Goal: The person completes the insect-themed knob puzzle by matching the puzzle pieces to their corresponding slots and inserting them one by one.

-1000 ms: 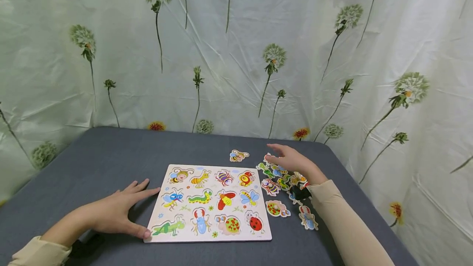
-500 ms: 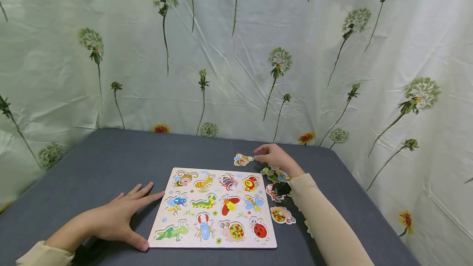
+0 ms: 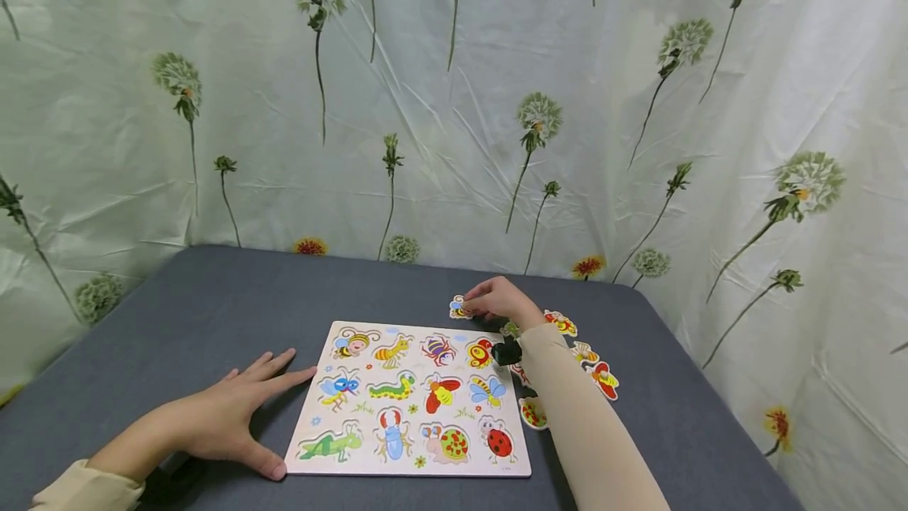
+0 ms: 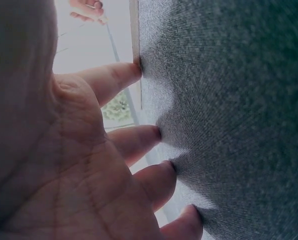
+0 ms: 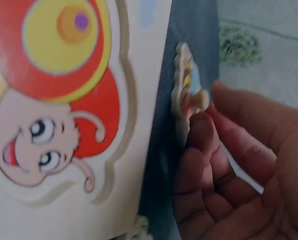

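A wooden peg puzzle board [image 3: 367,456] printed with insects lies flat on the dark table. My left hand [image 3: 220,412] rests at its left side, fingers spread and tips down on the cloth, with thumb and index finger against the board's edge. Beyond the board's far edge, my right hand [image 3: 504,302] is at a small bee puzzle piece [image 3: 457,307]. Seen from the right wrist, thumb and index finger pinch the wooden knob [image 5: 201,100] of that piece [image 5: 181,90], which stands tilted beside the board. Part of the bee is hidden by the fingers.
Loose puzzle pieces lie right of the board, several partly hidden under my right forearm: a snail piece [image 3: 534,412], a red-winged piece [image 3: 603,379] and a red and yellow one [image 3: 560,323]. A flowered curtain [image 3: 440,124] hangs behind the table [image 3: 248,298].
My right hand has moved left from above the pile of pieces to the bee piece and now pinches its knob. The left hand stays by the board; the head view has shifted slightly.
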`<state>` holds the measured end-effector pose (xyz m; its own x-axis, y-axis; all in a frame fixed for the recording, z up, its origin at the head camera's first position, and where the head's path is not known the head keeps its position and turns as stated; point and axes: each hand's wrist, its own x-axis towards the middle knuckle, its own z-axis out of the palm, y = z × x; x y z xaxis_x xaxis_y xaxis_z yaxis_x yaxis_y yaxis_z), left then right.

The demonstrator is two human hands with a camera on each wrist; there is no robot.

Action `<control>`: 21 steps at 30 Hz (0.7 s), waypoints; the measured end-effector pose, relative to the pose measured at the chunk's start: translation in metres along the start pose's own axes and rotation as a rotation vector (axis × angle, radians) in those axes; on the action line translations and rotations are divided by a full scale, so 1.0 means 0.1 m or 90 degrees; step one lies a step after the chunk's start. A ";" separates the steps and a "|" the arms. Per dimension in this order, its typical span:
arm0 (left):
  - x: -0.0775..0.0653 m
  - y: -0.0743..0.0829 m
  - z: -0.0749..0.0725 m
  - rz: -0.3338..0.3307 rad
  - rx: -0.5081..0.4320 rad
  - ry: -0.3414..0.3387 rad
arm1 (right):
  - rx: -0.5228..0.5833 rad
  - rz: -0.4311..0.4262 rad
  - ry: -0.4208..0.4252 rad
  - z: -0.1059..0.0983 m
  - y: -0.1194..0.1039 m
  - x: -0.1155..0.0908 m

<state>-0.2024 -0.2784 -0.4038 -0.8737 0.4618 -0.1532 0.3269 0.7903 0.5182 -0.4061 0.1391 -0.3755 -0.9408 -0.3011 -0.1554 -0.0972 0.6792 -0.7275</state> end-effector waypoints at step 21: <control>-0.01 -0.03 0.03 0.008 -0.008 0.005 | -0.007 0.043 0.054 0.09 0.05 0.06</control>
<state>-0.2014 -0.2799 -0.4076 -0.8723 0.4683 -0.1407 0.3328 0.7793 0.5309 -0.4097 0.1343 -0.3861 -0.9693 -0.1975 -0.1461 -0.0365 0.7037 -0.7096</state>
